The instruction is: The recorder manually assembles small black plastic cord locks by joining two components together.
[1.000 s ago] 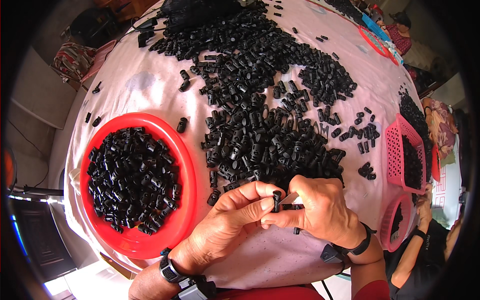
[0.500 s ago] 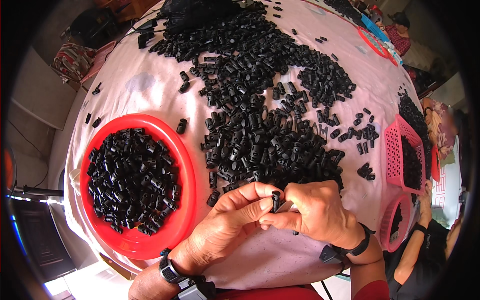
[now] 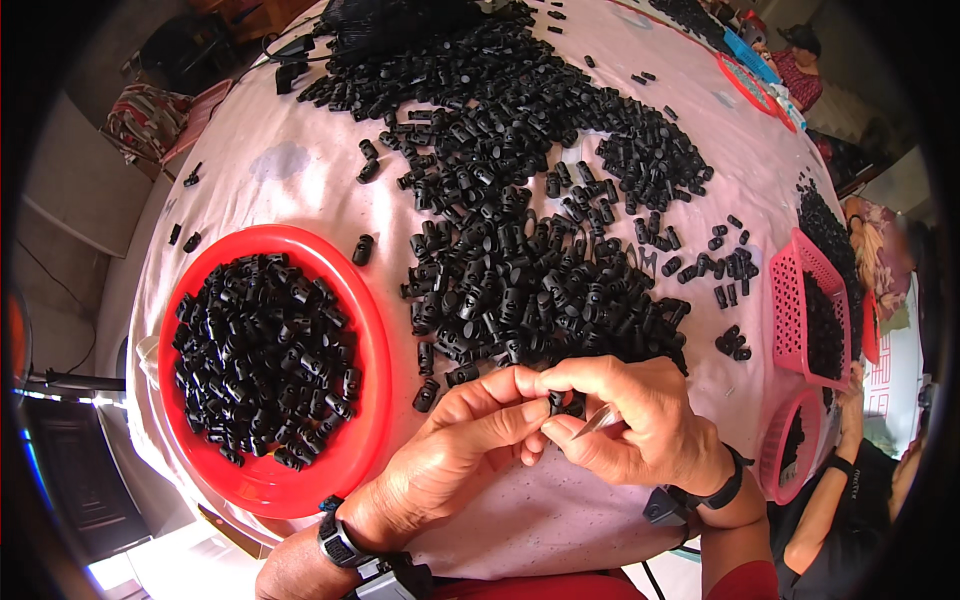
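Just in front of the large heap of black plastic cord locks (image 3: pixel 530 290), my two hands meet at their fingertips. My left hand (image 3: pixel 465 435) is closed, its thumb and forefinger pinching a small black cord lock (image 3: pixel 567 402). A spot of orange-red shows on that piece, partly covered by fingers. My right hand (image 3: pixel 640 420) is closed too, its forefinger and thumb against the same cord lock. Between its fingers sits a thin, pale, pointed strip (image 3: pixel 597 419) that looks like metal; its other end is hidden in the hand.
A red basin (image 3: pixel 378 400) full of black cord locks stands at the left on a pale pink cloth (image 3: pixel 300 200). Pink baskets (image 3: pixel 790 300) holding black pieces are at the right, beside another person's arm (image 3: pixel 835 480). A black bag (image 3: pixel 385 30) lies at the far end.
The cord lock has tipped from upright and now sits deeper between the fingers. My right hand has turned, its forefinger reaching over the piece, and the pale strip shows more clearly.
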Action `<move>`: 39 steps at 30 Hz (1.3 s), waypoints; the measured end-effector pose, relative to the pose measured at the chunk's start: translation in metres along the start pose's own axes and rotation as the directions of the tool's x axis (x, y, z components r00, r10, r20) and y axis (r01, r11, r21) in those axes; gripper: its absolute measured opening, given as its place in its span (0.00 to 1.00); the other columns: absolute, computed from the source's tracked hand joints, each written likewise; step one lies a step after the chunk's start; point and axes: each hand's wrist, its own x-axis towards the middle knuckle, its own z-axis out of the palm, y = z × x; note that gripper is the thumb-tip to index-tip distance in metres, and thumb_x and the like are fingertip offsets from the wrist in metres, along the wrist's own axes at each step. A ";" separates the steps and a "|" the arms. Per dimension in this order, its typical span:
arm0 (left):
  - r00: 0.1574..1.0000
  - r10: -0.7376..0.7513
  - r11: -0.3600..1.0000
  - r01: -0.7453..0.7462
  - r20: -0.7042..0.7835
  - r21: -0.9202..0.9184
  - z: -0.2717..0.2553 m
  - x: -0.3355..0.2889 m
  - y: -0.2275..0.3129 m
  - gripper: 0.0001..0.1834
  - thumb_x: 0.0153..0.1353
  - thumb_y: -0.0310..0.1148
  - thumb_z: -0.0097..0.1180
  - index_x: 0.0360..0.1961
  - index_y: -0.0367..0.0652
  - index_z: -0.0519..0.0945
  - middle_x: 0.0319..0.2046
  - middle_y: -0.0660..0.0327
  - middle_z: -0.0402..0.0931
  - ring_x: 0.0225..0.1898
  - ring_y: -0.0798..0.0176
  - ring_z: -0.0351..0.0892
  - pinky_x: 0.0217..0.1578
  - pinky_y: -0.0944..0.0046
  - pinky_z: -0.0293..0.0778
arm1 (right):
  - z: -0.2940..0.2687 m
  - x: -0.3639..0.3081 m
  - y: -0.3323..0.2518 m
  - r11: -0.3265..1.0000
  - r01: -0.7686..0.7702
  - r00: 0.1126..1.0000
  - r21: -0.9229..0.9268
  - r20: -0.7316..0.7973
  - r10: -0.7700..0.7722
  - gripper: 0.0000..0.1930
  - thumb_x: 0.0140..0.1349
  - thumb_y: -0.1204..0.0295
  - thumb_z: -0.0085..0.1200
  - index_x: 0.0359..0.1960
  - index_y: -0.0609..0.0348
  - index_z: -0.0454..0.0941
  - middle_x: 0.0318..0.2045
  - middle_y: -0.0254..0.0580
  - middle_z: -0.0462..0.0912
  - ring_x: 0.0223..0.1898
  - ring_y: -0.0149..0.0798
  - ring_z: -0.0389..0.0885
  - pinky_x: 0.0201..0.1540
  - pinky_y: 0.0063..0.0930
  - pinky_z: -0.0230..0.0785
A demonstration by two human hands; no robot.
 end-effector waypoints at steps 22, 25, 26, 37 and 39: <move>0.994 0.098 0.993 -0.102 -0.053 -0.065 -0.001 0.001 -0.002 0.12 0.68 0.30 0.54 0.52 0.42 0.76 0.37 0.68 0.75 0.38 0.73 0.71 0.45 0.71 0.69 | 0.005 -0.002 -0.002 0.996 -0.074 0.996 0.055 -0.046 0.076 0.10 0.58 0.73 0.63 0.33 0.63 0.74 0.22 0.37 0.81 0.22 0.29 0.81 0.22 0.21 0.72; 0.993 0.111 0.993 -0.113 -0.048 -0.032 -0.002 0.001 -0.004 0.12 0.68 0.31 0.54 0.51 0.43 0.76 0.39 0.68 0.76 0.38 0.73 0.71 0.46 0.72 0.69 | 0.008 -0.001 -0.004 0.998 -0.037 0.993 0.043 -0.112 0.042 0.09 0.58 0.74 0.63 0.28 0.61 0.74 0.16 0.33 0.76 0.15 0.24 0.76 0.17 0.19 0.64; 0.992 0.117 0.993 -0.118 -0.038 -0.022 -0.003 0.001 -0.004 0.12 0.69 0.31 0.54 0.51 0.43 0.76 0.41 0.69 0.76 0.39 0.74 0.71 0.46 0.72 0.69 | 0.009 -0.001 -0.004 0.999 -0.029 0.994 0.037 -0.107 0.032 0.09 0.57 0.74 0.64 0.28 0.62 0.73 0.16 0.34 0.76 0.15 0.24 0.75 0.17 0.19 0.64; 0.994 0.111 0.994 -0.111 -0.011 -0.007 -0.004 0.001 -0.006 0.12 0.69 0.33 0.53 0.51 0.44 0.76 0.44 0.69 0.76 0.43 0.76 0.73 0.46 0.72 0.69 | 0.002 -0.003 -0.002 1.000 -0.009 1.000 -0.013 0.023 0.009 0.12 0.59 0.68 0.64 0.35 0.61 0.73 0.26 0.38 0.85 0.26 0.36 0.87 0.25 0.25 0.79; 0.996 0.083 0.997 -0.083 -0.023 -0.002 -0.003 0.001 -0.005 0.12 0.69 0.33 0.53 0.52 0.45 0.76 0.44 0.69 0.76 0.43 0.76 0.73 0.46 0.72 0.69 | 0.003 -0.003 -0.001 1.000 -0.007 1.000 -0.018 0.021 0.007 0.12 0.59 0.68 0.63 0.35 0.61 0.74 0.26 0.39 0.85 0.26 0.36 0.87 0.25 0.25 0.78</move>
